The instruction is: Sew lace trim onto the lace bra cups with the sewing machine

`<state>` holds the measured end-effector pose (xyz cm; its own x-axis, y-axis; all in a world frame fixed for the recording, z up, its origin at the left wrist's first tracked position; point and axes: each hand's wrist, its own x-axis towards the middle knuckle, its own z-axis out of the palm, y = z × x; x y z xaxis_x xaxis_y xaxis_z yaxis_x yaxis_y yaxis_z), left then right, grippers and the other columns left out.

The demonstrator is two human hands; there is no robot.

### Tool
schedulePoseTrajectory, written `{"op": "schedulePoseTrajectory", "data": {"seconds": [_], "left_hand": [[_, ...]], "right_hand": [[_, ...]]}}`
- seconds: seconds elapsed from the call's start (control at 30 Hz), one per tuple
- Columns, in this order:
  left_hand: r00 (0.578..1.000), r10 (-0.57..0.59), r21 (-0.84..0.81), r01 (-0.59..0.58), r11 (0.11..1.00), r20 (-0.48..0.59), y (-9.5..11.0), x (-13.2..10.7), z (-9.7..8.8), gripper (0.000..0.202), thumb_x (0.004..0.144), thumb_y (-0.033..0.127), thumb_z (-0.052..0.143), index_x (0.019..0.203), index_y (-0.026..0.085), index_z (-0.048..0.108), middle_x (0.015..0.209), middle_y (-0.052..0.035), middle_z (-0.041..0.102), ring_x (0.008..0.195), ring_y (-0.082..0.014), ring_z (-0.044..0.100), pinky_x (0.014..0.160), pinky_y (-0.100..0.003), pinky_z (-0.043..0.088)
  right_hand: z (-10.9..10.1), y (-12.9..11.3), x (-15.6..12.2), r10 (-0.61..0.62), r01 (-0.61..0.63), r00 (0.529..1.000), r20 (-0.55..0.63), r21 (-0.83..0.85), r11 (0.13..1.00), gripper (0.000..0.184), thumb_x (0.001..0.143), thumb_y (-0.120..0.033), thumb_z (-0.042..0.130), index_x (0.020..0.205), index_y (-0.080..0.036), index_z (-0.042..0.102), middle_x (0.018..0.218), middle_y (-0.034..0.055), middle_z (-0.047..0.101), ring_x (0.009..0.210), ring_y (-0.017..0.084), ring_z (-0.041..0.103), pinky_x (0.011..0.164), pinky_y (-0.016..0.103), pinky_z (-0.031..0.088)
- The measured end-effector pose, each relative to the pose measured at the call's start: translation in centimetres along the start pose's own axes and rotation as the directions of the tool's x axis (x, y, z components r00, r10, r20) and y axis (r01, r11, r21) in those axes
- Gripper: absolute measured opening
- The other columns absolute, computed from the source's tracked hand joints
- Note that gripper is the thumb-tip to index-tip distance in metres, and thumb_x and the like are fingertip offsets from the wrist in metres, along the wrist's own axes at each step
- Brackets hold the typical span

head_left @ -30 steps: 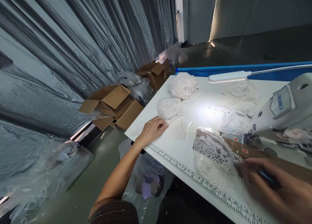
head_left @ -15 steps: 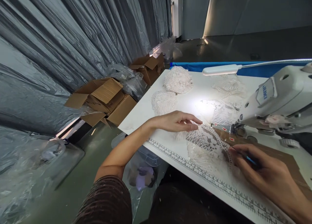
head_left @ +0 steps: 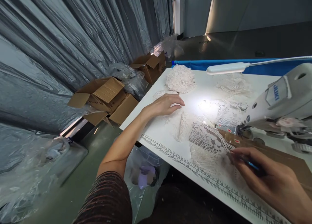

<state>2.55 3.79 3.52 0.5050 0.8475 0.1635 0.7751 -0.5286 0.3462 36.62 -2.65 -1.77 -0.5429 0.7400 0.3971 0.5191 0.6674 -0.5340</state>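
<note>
My left hand [head_left: 168, 104] is over the white lace pile [head_left: 159, 94] at the table's left side. Its fingers are stretched and slightly curled, and nothing shows in them. Whether they touch the lace I cannot tell. My right hand [head_left: 265, 175] is closed around a slim dark tool with a blue part [head_left: 252, 165], mostly hidden by the fingers. The tool's thin tip lies at the scalloped edge of a white lace piece [head_left: 207, 141] in front of the sewing machine [head_left: 290, 90]. Between the hands lies another crumpled lace piece [head_left: 181, 128].
More lace lies in a heap [head_left: 180, 79] at the back left and beside the machine [head_left: 229, 112]. A lit lamp [head_left: 227, 68] hangs over the white table [head_left: 133, 120], whose front edge bears a ruler strip [head_left: 185, 164]. Cardboard boxes [head_left: 107, 94] stand on the floor at left.
My left hand has left the edge of the lace piece near the machine and moved left to the lace pile. My right hand stays at the lace with the tool. The view has shifted slightly.
</note>
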Motion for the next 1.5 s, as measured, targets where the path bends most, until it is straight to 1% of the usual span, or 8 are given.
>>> {"op": "schedulePoseTrajectory", "data": {"seconds": [0.17,0.3,0.5,0.67,0.83,1.0,1.23,1.5], "left_hand": [[0.996,0.028,0.131,-0.039,0.991,0.086,-0.6,-4.1,0.2,0.041,0.079,-0.004,0.048,0.096,0.025,0.072,0.133,-0.0035,0.053,0.118,-0.0219,0.05,0.101,-0.041,0.041],[0.995,0.022,0.104,-0.032,0.994,0.095,-0.9,-6.3,1.7,0.031,0.085,0.003,0.05,0.096,0.024,0.07,0.146,-0.0035,0.04,0.129,-0.0251,0.04,0.108,-0.047,0.033],[0.999,0.045,-0.182,-0.043,0.982,0.007,0.7,-5.4,3.1,0.014,0.095,0.02,0.049,0.095,0.02,0.063,0.115,-0.0058,0.064,0.117,-0.0219,0.053,0.112,-0.048,0.026],[0.991,-0.132,-0.526,0.121,0.842,0.016,5.2,-2.7,4.2,0.026,0.099,0.035,0.043,0.116,0.018,0.054,0.081,-0.0011,0.059,0.071,-0.0121,0.055,0.066,-0.024,0.045],[0.968,-0.198,-0.687,0.25,0.683,0.156,7.4,-1.4,5.3,0.036,0.097,0.044,0.045,0.116,0.016,0.056,0.085,-0.0025,0.059,0.062,-0.0083,0.047,0.055,-0.021,0.036],[0.969,-0.133,-0.761,0.245,0.601,0.207,7.4,-0.7,5.9,0.029,0.085,0.04,0.066,0.102,0.016,0.063,0.104,-0.0067,0.063,0.094,-0.015,0.058,0.08,-0.027,0.044],[0.93,-0.105,-0.823,0.362,0.438,0.353,7.4,-0.3,5.2,0.03,0.083,0.042,0.068,0.082,0.012,0.062,0.066,0.0027,0.052,0.055,-0.0049,0.041,0.05,-0.018,0.031],[0.919,-0.143,-0.848,0.393,0.356,0.366,7.6,-0.7,4.9,0.034,0.082,0.042,0.068,0.071,0.012,0.058,0.058,0.0065,0.035,0.051,-0.0045,0.025,0.046,-0.018,0.019]], "right_hand": [[0.6,-1.5,0.6,-0.052,0.049,0.996,0.068,0.039,0.998,0.015,0.092,-0.037,0.05,0.102,-0.027,0.057,0.071,-0.0013,0.071,0.053,0.014,0.066,0.044,0.019,0.049],[1.0,-2.3,1.2,-0.084,0.069,0.989,0.124,0.124,0.99,0.016,0.092,-0.034,0.05,0.104,-0.026,0.055,0.066,-0.0033,0.066,0.047,0.012,0.059,0.044,0.021,0.047],[2.2,-3.5,2.5,0.023,-0.058,0.99,0.142,0.244,0.968,0.022,0.09,-0.038,0.056,0.107,-0.024,0.058,0.062,-0.0031,0.056,0.046,0.011,0.049,0.046,0.023,0.04],[4.3,-4.9,3.9,0.307,-0.334,0.942,0.133,0.439,0.834,0.07,0.074,-0.05,0.073,0.132,-0.023,0.045,0.06,-0.0076,0.039,0.051,0.012,0.04,0.047,0.024,0.036],[5.0,-4.2,4.2,0.469,-0.484,0.864,0.185,0.563,0.67,0.027,0.081,-0.045,0.063,0.084,-0.018,0.061,0.06,-0.0049,0.041,0.053,0.01,0.036,0.048,0.024,0.032],[4.7,-3.0,3.6,0.441,-0.477,0.87,0.221,0.607,0.636,0.025,0.086,-0.039,0.054,0.073,-0.018,0.056,0.061,-0.0043,0.043,0.054,0.01,0.035,0.049,0.024,0.029],[4.7,-2.6,3.5,0.358,-0.458,0.889,0.286,0.544,0.704,0.027,0.09,-0.043,0.05,0.077,-0.019,0.054,0.061,-0.0044,0.042,0.055,0.011,0.037,0.049,0.024,0.03],[3.8,-3.3,3.2,0.367,-0.393,0.919,0.142,0.288,0.873,0.043,0.1,-0.047,0.021,0.071,-0.023,0.041,0.06,-0.0021,0.046,0.054,0.015,0.044,0.054,0.029,0.032]]}}
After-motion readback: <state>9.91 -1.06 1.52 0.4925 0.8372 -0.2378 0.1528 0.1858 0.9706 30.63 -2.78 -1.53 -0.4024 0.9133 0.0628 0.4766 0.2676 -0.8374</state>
